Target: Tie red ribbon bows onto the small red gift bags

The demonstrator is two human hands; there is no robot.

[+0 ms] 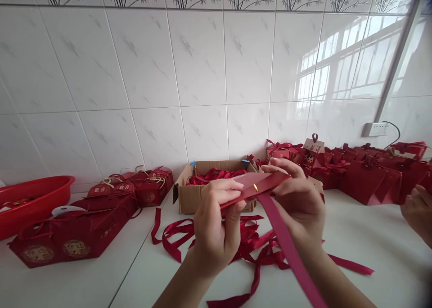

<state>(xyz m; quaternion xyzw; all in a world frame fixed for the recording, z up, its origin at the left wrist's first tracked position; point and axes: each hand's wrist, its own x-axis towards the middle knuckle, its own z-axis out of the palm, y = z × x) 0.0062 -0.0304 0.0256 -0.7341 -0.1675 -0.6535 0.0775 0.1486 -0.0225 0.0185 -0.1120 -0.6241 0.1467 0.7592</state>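
Behind the cardboard box [191, 201], the white worktop [367, 236] ends at a tiled wall [202, 74], so the back side is closed. Left of the box stand red gift boxes [79, 227], and further left a red basin [43, 200] is cut by the view's edge. Right of the box, red bags [364, 182] line the wall, and another person's hand [416, 211] comes in at the right border. A strip of worktop shows between the gift boxes and the loose ribbons [248, 245], which spread in front of the box; a broader stretch shows to the box's right, in front of the bags.

The red card piece [259, 185] is held up in front of the box, above the ribbons, tilted, with a small golden spot on it. The left hand [219, 218] pinches its left end, fingers on top and thumb beneath. The right hand [300, 200] is half curled about its right end; how firmly it closes cannot be told. From under the piece, a ribbon strip [290, 249] hangs past the right wrist, in front of the box and to its right.
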